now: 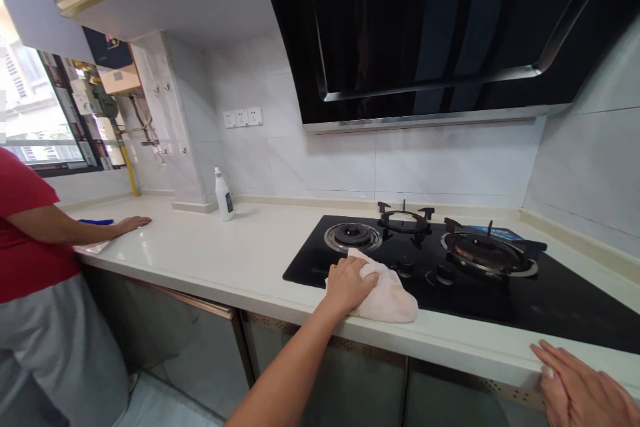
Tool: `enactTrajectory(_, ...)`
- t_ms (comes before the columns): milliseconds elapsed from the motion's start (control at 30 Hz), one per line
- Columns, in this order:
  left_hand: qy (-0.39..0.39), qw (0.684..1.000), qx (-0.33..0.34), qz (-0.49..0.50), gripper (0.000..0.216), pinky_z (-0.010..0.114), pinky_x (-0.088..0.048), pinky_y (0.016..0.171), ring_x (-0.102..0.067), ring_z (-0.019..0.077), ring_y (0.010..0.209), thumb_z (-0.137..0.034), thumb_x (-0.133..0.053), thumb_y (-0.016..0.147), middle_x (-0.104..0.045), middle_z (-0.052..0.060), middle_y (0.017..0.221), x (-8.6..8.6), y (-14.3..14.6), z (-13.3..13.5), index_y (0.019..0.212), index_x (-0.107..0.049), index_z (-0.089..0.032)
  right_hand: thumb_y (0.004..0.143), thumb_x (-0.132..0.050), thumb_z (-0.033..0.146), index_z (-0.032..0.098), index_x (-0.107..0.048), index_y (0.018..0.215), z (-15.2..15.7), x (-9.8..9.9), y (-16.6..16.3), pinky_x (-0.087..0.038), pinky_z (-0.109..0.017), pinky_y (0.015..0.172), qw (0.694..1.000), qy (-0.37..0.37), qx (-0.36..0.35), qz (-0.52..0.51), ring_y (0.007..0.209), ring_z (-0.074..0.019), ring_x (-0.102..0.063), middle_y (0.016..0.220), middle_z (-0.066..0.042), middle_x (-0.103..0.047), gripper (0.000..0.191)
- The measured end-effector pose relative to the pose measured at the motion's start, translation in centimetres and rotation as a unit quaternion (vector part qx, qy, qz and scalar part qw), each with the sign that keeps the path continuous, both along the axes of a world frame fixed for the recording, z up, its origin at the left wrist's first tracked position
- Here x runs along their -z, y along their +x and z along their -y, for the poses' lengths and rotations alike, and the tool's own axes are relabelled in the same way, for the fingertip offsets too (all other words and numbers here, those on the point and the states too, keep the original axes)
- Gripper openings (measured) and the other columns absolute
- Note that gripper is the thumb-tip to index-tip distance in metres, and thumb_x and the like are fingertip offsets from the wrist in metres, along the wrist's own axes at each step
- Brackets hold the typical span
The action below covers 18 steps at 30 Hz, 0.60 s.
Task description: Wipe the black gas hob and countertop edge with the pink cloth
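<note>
My left hand (350,285) presses down on a pale pinkish-white cloth (387,300), its fingers curled into the fabric. That cloth lies bunched over the front edge of the black gas hob (467,303), partly on the white countertop (250,233). At the lower right, my right hand (583,383) rests by the counter's front edge with fingers stretched out, holding nothing. Just beyond the cloth is the left burner (353,235), without its pan support. Two control knobs (444,273) stand right of the cloth. The right burner (483,250) carries a dark pan support.
A black range hood (430,33) overhangs the hob. A white bottle (225,197) stands near the wall on the left. Further left, another person in a red shirt (25,233) leans a hand (133,223) on the counter near a blue object (97,221). Another pan support (406,220) sits at the hob's back.
</note>
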<state>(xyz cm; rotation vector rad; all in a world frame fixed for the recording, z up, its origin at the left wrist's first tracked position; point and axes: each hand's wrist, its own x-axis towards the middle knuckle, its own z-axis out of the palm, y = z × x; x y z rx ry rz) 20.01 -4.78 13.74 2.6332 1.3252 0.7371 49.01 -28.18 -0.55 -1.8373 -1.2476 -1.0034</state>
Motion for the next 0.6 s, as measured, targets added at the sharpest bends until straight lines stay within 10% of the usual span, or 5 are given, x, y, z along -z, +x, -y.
enactTrajectory(600,0.041,0.999,-0.011,0.022,0.035,0.039,-0.044,0.096,-0.060,0.0270,0.113,-0.047,-0.058,0.095,-0.068,0.003,0.127,1.4,-0.9,1.2,0.123,-0.066,-0.029,0.099,-0.033,0.032,0.009,-0.065,0.118,0.2,-0.3,-0.2,-0.041,-0.061,0.107,1.000,0.006,-0.005,0.019,0.111,-0.0367,-0.064,0.119,-0.018,-0.071,0.044)
